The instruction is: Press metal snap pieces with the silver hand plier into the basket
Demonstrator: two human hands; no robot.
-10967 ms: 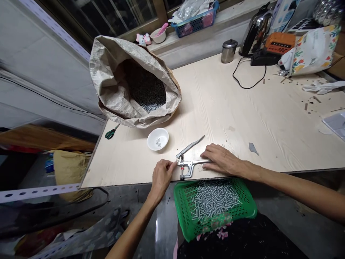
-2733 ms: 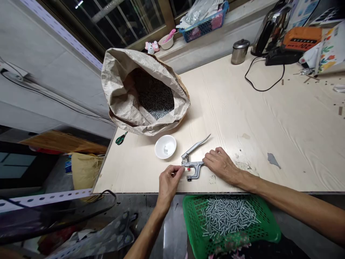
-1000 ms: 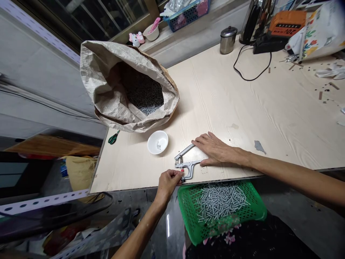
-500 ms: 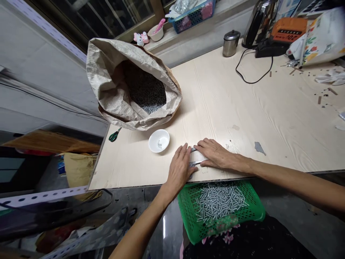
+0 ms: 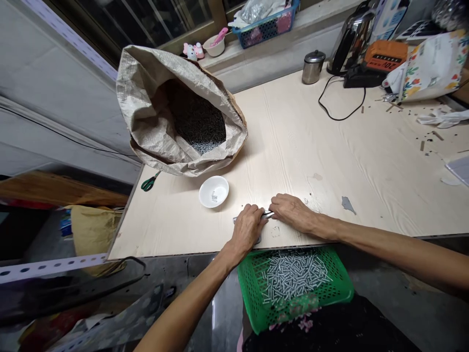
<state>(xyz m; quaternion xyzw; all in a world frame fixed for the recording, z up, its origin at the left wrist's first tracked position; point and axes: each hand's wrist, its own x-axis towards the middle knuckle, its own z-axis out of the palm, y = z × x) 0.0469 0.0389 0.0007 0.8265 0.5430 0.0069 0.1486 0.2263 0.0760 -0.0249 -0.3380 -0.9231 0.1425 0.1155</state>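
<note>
On the table's near edge, my left hand is closed round slim silvery metal pieces, whose ends show on both sides of the fingers. My right hand pinches their right end with bent fingers. Their exact kind is hidden by the fingers. To the left of my hands stands a white bowl with a few small metal pins in it. Below the table edge, a green basket holds many silvery screw-like pieces.
A large woven sack with dark and silvery small pieces inside stands behind the bowl. Green-handled scissors lie at the left edge. A metal canister, a black cable and a flowered bag are at the back right.
The two metal pieces, apart before, are now together. My left hand has changed from stretched fingers to a closed grip, and my right fingers have bent into a pinch.
</note>
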